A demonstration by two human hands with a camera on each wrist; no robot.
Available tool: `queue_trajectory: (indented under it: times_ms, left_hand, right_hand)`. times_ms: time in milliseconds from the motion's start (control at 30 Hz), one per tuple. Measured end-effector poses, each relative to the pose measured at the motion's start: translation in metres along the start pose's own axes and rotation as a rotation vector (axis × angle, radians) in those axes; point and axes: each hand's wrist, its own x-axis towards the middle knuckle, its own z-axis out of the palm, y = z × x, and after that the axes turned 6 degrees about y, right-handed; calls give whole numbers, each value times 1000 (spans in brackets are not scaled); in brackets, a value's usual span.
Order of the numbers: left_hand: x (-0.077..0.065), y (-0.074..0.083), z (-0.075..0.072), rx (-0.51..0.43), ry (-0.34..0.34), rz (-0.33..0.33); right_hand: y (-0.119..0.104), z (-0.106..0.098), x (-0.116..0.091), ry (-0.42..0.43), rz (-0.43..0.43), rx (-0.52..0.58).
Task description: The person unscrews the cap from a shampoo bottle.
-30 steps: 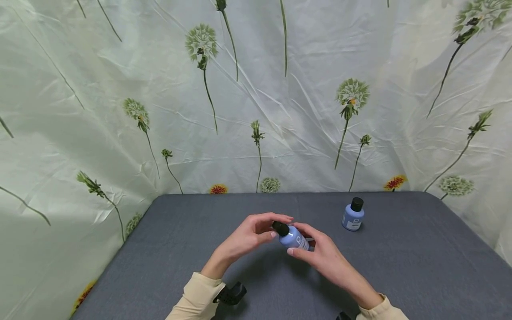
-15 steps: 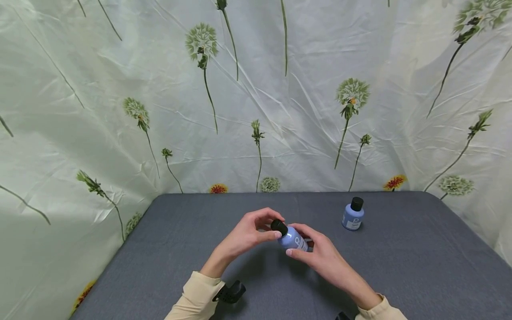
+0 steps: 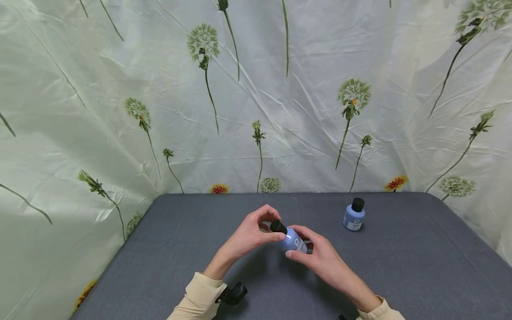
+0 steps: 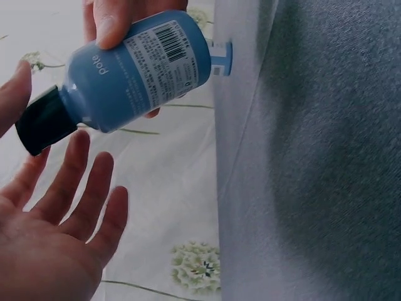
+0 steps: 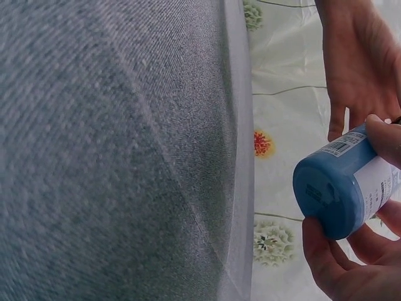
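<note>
Right hand (image 3: 321, 254) clamped round blue bottle (image 3: 294, 240), left hand (image 3: 251, 230) apparently in pinch on cap (image 3: 278, 226)

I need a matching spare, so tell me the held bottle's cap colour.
The cap is black, shown best in the left wrist view.

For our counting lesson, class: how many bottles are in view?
2. One bottle is tilted in the right hand, with the left hand at its cap; the other bottle stands upright on the table, farther back and to the right. No others show.
</note>
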Motion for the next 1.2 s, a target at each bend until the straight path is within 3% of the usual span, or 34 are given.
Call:
queue_trajectory:
  times_ms: [267, 400, 533, 700, 967, 1200]
  left_hand:
    - [-2, -6, -7, -123, -210, 136]
    - [-2, -7, -7, -167, -252, 150]
    - [-2, -6, -8, -161, -229, 111]
    - [-1, -4, -8, -90, -172, 50]
    - [-1, -4, -5, -5, -44, -3]
    - [0, -6, -2, 50, 16, 9]
  right_hand:
    - [0, -1, -1, -3, 23, 1]
    - [-1, -3, -1, -6, 28, -4]
    - [-1, -4, -1, -2, 29, 1]
    - [-3, -4, 0, 2, 34, 6]
    - [-4, -3, -1, 2, 7, -7]
    - [-4, -2, -1, 4, 9, -20]
